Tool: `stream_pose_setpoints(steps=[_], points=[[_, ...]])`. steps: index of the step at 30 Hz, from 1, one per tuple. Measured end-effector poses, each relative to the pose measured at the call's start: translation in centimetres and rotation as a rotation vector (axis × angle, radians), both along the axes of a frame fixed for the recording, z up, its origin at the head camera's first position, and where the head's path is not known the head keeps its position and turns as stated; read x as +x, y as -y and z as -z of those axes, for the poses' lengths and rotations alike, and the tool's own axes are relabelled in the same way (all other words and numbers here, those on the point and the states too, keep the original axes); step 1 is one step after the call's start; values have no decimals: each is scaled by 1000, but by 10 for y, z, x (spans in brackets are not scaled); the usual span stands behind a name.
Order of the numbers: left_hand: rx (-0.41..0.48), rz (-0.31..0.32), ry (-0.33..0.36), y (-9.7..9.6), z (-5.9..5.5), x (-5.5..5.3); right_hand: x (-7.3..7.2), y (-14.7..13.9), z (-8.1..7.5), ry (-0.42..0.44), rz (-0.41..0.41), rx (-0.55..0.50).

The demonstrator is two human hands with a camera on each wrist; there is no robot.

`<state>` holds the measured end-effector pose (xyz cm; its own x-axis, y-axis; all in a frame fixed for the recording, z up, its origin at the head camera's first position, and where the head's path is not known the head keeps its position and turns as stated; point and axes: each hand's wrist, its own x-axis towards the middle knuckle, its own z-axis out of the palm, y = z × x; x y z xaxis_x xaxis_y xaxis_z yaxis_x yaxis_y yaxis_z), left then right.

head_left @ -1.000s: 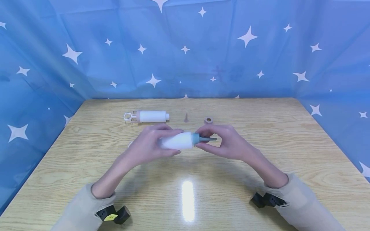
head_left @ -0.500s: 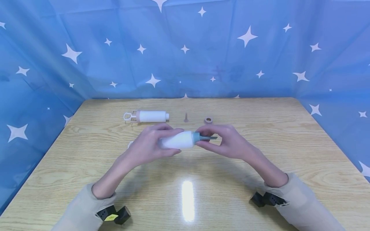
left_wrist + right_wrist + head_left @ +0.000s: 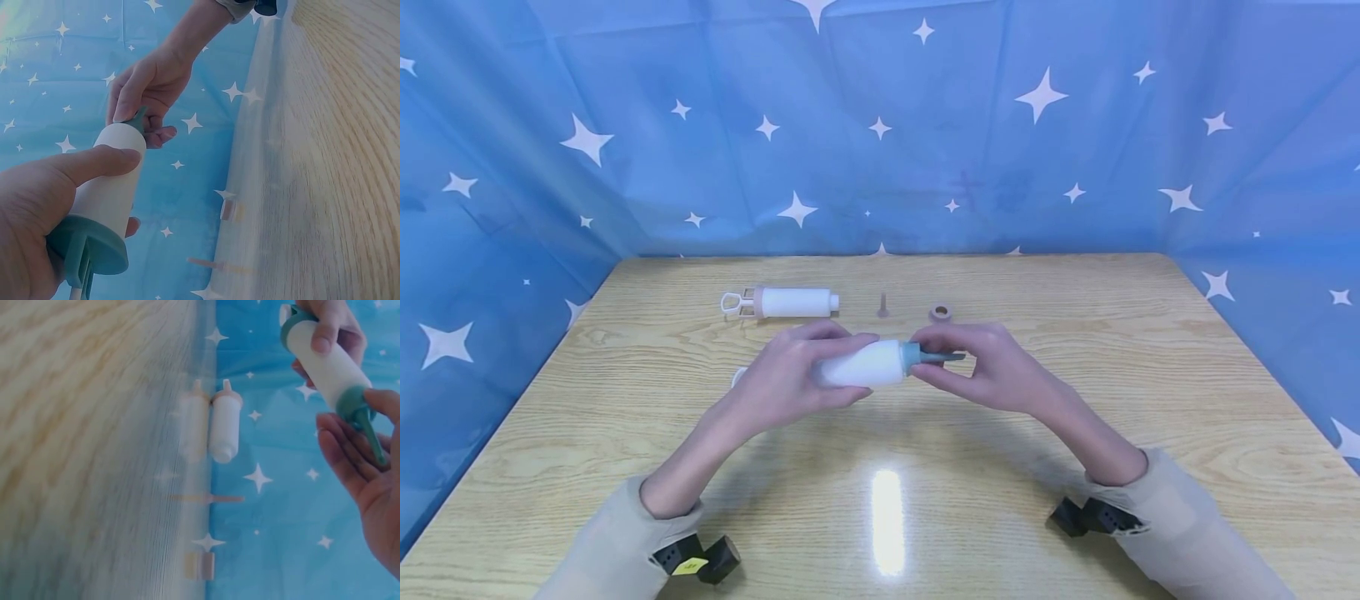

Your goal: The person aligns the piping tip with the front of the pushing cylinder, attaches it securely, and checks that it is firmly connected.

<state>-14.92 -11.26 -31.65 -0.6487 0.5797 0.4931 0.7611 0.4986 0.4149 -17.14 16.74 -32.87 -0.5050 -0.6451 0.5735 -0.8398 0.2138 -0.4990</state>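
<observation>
A white icing syringe (image 3: 867, 364) with teal ends is held level above the table in the head view. My left hand (image 3: 786, 375) grips its barrel, thumb on one side and fingers on the other. In the left wrist view the teal flange (image 3: 94, 244) shows behind that hand, with the plunger running out of it. My right hand (image 3: 988, 364) pinches the teal collar (image 3: 351, 401) at the front end. From this collar a slim teal nozzle (image 3: 374, 442) points out past the right fingers. The left hand and wrist hide most of the plunger in the head view.
Behind the hands, a second white syringe (image 3: 796, 302) with a pinkish flange lies on the wooden table (image 3: 625, 375). To its right stand a thin pinkish nozzle (image 3: 883, 307) and a pinkish ring cap (image 3: 941, 313). A blue star-patterned curtain (image 3: 880, 167) closes off the back.
The syringe and both hands have shifted very slightly to the right, and its nozzle end sits a little higher in the head view. Both grips look the same; the other parts have stayed put.
</observation>
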Motion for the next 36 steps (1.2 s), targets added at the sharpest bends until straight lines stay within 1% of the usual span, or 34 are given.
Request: stream_pose_setpoints(steps=[7, 11, 15, 20, 29, 32, 36], points=[[0, 16, -10, -1, 0, 0, 1, 3, -1, -18, -33, -1], [2, 26, -20, -2, 0, 0, 2, 5, -3, -45, -47, -8], [20, 37, -8, -2, 0, 0, 2, 5, -3, -98, -45, -20], [45, 50, 50, 0, -1, 0, 3, 7, -3, -169, -50, -44], [84, 78, 189, 3, -4, 0, 7, 8, -6, -195, -51, -49], [94, 87, 219, 4, -4, 0, 7, 8, -6, -210, -55, -46], [94, 88, 237, 5, -5, 0, 7, 8, -6, -227, -55, -36]])
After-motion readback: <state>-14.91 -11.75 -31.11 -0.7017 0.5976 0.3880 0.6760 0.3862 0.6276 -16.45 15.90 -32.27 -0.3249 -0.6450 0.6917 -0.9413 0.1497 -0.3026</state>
